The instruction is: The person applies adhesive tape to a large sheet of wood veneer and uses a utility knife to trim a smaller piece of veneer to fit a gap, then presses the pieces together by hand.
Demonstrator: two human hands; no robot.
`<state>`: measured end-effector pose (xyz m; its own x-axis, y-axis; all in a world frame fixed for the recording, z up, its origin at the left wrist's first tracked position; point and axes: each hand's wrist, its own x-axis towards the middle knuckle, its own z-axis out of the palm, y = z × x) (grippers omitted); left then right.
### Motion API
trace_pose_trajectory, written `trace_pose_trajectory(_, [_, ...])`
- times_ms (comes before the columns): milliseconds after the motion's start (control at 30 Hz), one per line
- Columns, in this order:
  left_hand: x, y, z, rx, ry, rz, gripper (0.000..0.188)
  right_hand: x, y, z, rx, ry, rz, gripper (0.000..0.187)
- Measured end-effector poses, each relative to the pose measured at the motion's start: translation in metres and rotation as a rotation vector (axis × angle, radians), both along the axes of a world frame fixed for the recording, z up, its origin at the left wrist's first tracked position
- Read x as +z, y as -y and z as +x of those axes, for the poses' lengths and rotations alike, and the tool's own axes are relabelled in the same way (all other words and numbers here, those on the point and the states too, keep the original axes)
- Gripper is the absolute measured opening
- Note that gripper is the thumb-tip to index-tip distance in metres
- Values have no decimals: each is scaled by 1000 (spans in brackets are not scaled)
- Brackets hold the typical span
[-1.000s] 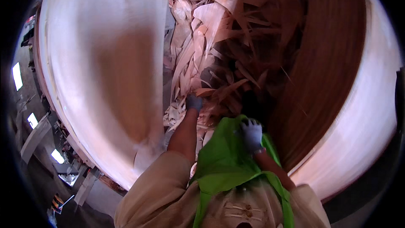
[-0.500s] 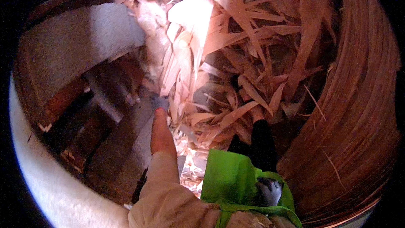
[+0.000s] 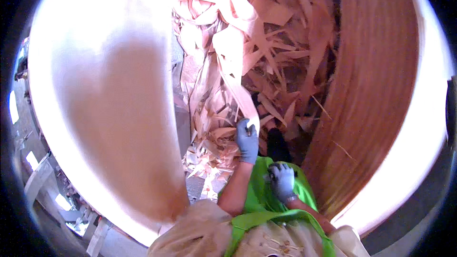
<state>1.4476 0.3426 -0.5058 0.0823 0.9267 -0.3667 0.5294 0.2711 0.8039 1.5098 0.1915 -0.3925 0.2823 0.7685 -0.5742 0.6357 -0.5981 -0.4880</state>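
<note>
My left hand [image 3: 247,142], in a grey glove, is closed around the lower end of a long pale strip of wood veneer [image 3: 242,99]. The strip runs up and away over a heap of veneer scraps [image 3: 209,100]. Close to my body, my right hand [image 3: 283,181] is gloved too, its fingers curled in front of the green apron [image 3: 257,181]. Something dark shows at its fingers, too small to make out. To the left of my left hand stands a broad, smooth pale sheet [image 3: 119,100], brightly lit at its far end.
On the right rises a big stack of layered thin wood sheets [image 3: 371,100], curved in this view. Loose scraps lie thick on the floor between the two sides. Beyond the pale sheet at far left are beams and frame parts [image 3: 40,181].
My left hand has come back rightward from low at the left and now grips a veneer strip. My right hand has risen slightly. The pale sheet now covers the dark gap at left.
</note>
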Motion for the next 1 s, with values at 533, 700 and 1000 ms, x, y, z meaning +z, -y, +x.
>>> trace_pose_trajectory(533, [544,-125,-4,-887,-68,159,36,97,-11,143,-1035,-560,645,32])
trace_pose_trajectory(700, [611,-145,9,-874,-290,416,43,215,-124,225,-866,-328,951,36])
trace_pose_trajectory(1000, [604,-126,-9,-912,-598,623,36,251,-196,235,-803,-616,886,23])
